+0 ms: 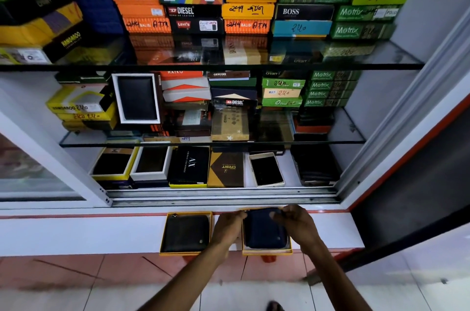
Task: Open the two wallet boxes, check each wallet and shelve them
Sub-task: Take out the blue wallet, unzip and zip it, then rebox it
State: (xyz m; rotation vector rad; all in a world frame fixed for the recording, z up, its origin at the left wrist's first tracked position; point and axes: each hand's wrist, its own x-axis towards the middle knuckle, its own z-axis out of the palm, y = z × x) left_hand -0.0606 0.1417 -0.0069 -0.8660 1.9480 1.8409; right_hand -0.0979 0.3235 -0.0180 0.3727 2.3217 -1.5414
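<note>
Two open yellow-rimmed boxes sit side by side on the white worktop in the lower middle of the frame, just below the cabinet's sliding track. The left box holds a black zip wallet lying flat, untouched. The right box holds a dark navy wallet, and both of your hands are on it. Your left hand pinches the wallet's upper left corner, fingers closed on the edge; your right hand grips its upper right corner, fingers curled shut over the top edge. The wallet's far end looks tilted up out of the box, while its near end rests inside. Above, the bottom shelf carries a row of open and closed wallet boxes, among them a black A|X box and a brown Orbit box. Higher in the frame, glass shelves carry stacks of coloured boxes.
</note>
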